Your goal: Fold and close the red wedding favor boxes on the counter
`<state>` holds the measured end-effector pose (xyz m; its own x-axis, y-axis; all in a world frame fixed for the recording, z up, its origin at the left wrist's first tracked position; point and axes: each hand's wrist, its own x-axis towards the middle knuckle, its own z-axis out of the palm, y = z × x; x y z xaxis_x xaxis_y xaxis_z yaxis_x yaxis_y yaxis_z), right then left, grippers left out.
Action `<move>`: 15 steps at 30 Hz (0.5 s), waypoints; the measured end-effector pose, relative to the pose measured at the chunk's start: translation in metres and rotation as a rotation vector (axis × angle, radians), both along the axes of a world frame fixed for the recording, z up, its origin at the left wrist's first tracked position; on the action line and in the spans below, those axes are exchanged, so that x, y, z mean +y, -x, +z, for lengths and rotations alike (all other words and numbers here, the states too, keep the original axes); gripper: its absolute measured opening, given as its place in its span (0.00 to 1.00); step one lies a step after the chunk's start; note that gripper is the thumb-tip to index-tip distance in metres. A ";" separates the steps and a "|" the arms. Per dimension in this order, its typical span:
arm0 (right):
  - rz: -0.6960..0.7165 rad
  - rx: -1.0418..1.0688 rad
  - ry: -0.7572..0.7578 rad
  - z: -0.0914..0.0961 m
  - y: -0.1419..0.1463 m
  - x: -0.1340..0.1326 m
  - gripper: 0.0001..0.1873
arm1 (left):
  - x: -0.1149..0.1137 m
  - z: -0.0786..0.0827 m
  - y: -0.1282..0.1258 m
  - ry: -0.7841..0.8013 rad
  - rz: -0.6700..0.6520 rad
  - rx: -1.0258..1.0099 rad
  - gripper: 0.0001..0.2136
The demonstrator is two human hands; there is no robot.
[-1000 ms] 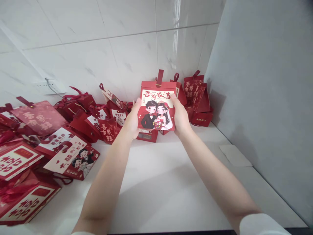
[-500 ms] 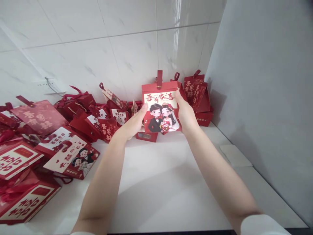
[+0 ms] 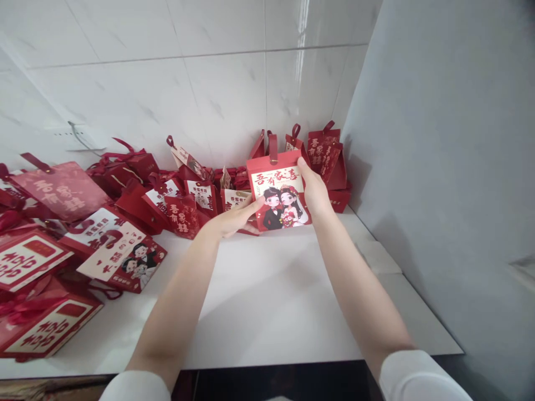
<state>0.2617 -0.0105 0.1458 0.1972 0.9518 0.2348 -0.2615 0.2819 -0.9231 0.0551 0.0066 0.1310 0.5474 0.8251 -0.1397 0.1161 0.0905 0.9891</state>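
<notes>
Between my two hands is a red gift box [image 3: 281, 192] with a cartoon bride and groom on its front and a red strap loop on top. My left hand [image 3: 240, 218] grips its lower left edge, thumb on the front and fingers around the side and underneath. My right hand [image 3: 314, 188] is closed on the upper right edge, thumb near the top corner. The box tilts slightly and appears raised above the white table [image 3: 267, 301]. Its back is hidden, as are most of my right fingers.
Many red gift boxes stand along the tiled wall [image 3: 225, 83]; a dark red pair [image 3: 328, 159] is at the right. More lie at the left, including a cream-and-red box [image 3: 125, 259] and a ribboned box [image 3: 50, 323]. A grey wall [image 3: 438, 167] bounds the right side.
The box has come slightly lower and tilted a little. My left hand has shifted from its left side toward the lower left corner. The view has moved, showing the table's front edge.
</notes>
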 end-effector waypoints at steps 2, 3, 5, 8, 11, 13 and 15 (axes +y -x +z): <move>-0.071 0.048 0.030 -0.018 -0.002 0.002 0.26 | -0.001 -0.025 -0.016 0.007 0.067 -0.088 0.31; -0.095 0.069 0.037 -0.029 -0.001 0.002 0.26 | -0.003 -0.038 -0.023 0.028 0.107 -0.129 0.33; -0.127 0.084 0.059 -0.054 0.002 0.000 0.27 | -0.008 -0.065 -0.035 0.067 0.187 -0.210 0.34; -0.201 0.093 0.069 -0.091 0.009 -0.006 0.24 | -0.019 -0.100 -0.044 0.016 0.361 -0.346 0.31; -0.228 0.128 0.071 -0.121 0.015 -0.014 0.22 | -0.026 -0.120 -0.043 -0.038 0.470 -0.374 0.29; -0.197 0.146 0.095 -0.135 0.019 -0.021 0.24 | -0.028 -0.127 -0.040 -0.052 0.496 -0.381 0.28; -0.144 0.159 0.136 -0.145 0.024 -0.027 0.26 | -0.029 -0.131 -0.038 -0.028 0.503 -0.406 0.28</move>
